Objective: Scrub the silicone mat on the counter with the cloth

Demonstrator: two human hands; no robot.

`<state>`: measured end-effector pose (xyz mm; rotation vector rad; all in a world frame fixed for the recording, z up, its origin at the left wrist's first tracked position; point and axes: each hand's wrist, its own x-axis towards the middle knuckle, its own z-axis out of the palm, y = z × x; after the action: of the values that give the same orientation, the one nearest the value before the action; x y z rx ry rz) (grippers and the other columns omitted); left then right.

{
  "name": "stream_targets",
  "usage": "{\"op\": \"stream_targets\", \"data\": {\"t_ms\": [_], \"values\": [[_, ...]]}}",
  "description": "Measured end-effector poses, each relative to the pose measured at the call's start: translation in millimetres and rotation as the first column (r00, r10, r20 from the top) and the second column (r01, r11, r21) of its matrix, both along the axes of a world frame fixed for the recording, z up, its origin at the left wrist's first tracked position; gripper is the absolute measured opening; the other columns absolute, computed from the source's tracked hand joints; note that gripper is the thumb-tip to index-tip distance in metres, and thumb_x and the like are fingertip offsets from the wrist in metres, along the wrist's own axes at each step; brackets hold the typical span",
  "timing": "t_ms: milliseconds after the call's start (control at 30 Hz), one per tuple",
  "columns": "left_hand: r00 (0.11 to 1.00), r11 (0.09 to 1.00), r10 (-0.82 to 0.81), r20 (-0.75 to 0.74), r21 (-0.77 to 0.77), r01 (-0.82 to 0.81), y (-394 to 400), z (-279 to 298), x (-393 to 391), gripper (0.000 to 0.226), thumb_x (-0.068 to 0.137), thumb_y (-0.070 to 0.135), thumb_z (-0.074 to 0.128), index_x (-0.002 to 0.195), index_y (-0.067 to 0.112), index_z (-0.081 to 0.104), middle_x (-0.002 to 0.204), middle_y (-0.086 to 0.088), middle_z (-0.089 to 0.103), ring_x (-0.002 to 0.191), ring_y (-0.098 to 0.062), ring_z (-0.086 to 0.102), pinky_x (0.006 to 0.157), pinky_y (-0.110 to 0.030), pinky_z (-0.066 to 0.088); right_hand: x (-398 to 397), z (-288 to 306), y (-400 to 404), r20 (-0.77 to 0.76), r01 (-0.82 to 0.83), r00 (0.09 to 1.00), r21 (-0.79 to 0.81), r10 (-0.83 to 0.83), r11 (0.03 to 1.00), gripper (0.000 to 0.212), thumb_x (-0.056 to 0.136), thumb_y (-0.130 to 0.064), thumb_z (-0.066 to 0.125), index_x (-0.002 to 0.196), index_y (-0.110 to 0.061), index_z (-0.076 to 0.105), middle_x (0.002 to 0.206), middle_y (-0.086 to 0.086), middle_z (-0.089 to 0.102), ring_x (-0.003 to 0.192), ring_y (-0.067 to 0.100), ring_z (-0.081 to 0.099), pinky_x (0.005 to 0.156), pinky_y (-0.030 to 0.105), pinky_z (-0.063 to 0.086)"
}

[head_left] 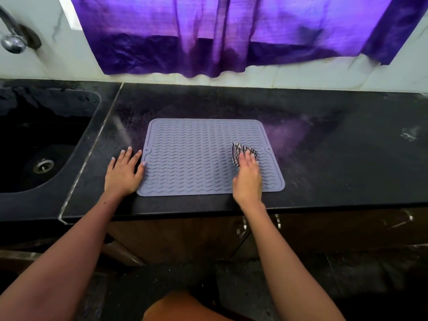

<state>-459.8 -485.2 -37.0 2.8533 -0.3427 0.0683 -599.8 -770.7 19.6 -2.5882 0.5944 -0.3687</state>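
Note:
A grey silicone mat (196, 156) with wavy ridges lies flat on the black counter (324, 158). My right hand (247, 179) rests on the mat's right part and presses a small checked cloth (240, 150) under straight fingers; the cloth sticks out beyond the fingertips. My left hand (125, 172) lies flat on the counter at the mat's left edge, fingers spread, thumb touching the mat's rim.
A black sink (30, 144) with a metal drain (43, 166) is set into the counter on the left, under a metal tap (11, 35). A purple curtain (220, 33) hangs over the white wall behind. Cabinet doors with handles (242, 228) sit below the counter's front edge.

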Motion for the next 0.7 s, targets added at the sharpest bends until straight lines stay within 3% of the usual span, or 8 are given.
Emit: {"op": "stream_targets", "data": {"t_ms": [133,367,433,500,533,567,633,700], "values": [[1.000,1.000,-0.002,0.006,0.001,0.002,-1,-1,0,0.069,0.086,0.055,0.013,0.145,0.023,0.029,0.156,-0.007,0.019,0.144,-0.023,0.013,0.116,-0.043,0.007,-15,-29,3,-0.149,-0.129,0.983,-0.178,0.103,0.976,0.069,0.090,-0.006,0.051,0.149,-0.007,0.015,0.158,0.011,0.012,0.147,0.021,0.007,0.119,0.031,-0.001],[1.000,1.000,0.004,0.018,-0.001,-0.004,-1,-1,-1,0.071,0.085,0.055,0.012,0.145,0.022,0.030,0.155,-0.007,0.020,0.144,-0.023,0.014,0.116,-0.043,0.008,-13,-21,-1,-0.199,-0.191,0.967,-0.154,0.159,0.969,0.067,0.090,-0.003,0.051,0.149,-0.008,0.018,0.158,0.009,0.013,0.147,0.020,0.008,0.118,0.028,0.003],[1.000,1.000,0.003,0.015,0.002,-0.003,-1,-1,0,0.071,0.085,0.055,0.012,0.145,0.022,0.030,0.155,-0.007,0.020,0.144,-0.023,0.014,0.116,-0.043,0.008,-11,-12,-6,-0.159,-0.143,0.977,-0.010,0.140,0.990,0.061,0.089,-0.001,0.050,0.146,-0.011,0.029,0.153,0.010,0.028,0.142,0.022,0.026,0.116,0.030,0.020],[1.000,1.000,0.006,0.009,0.003,-0.006,-2,0,0,0.071,0.085,0.056,0.011,0.145,0.023,0.030,0.155,-0.006,0.020,0.144,-0.022,0.014,0.116,-0.043,0.008,-7,8,-18,-0.074,0.012,0.997,0.282,0.009,0.959,0.051,0.090,0.000,0.046,0.139,-0.014,0.045,0.132,0.014,0.055,0.116,0.028,0.054,0.094,0.033,0.045],[1.000,1.000,0.006,0.010,0.002,-0.006,-2,0,0,0.071,0.085,0.055,0.012,0.145,0.023,0.030,0.155,-0.006,0.020,0.144,-0.022,0.014,0.116,-0.043,0.008,-5,17,-24,-0.024,0.082,0.997,0.393,-0.078,0.916,0.047,0.091,-0.001,0.044,0.135,-0.014,0.049,0.122,0.014,0.061,0.105,0.028,0.058,0.083,0.032,0.047],[1.000,1.000,0.006,0.012,-0.002,-0.006,-2,0,-1,0.071,0.085,0.055,0.012,0.145,0.022,0.030,0.155,-0.007,0.020,0.144,-0.023,0.014,0.116,-0.043,0.008,-2,25,-30,0.013,0.137,0.987,0.438,-0.158,0.889,0.045,0.092,-0.001,0.042,0.134,-0.014,0.051,0.119,0.014,0.063,0.106,0.030,0.058,0.082,0.032,0.047],[1.000,1.000,0.006,0.013,-0.006,-0.006,-2,0,-1,0.070,0.086,0.055,0.012,0.145,0.022,0.030,0.155,-0.007,0.020,0.144,-0.023,0.014,0.116,-0.043,0.008,0,34,-39,0.061,0.212,0.966,0.372,-0.252,0.904,0.047,0.093,0.000,0.041,0.138,-0.012,0.046,0.131,0.014,0.056,0.120,0.031,0.051,0.097,0.033,0.042],[1.000,1.000,0.005,0.010,-0.008,-0.005,-2,0,-1,0.070,0.086,0.055,0.012,0.145,0.022,0.030,0.155,-0.006,0.019,0.144,-0.022,0.013,0.116,-0.043,0.007,-1,30,-46,0.103,0.212,0.966,0.212,-0.238,0.954,0.054,0.092,0.003,0.044,0.144,-0.008,0.034,0.148,0.012,0.038,0.137,0.027,0.035,0.112,0.033,0.028]]}}
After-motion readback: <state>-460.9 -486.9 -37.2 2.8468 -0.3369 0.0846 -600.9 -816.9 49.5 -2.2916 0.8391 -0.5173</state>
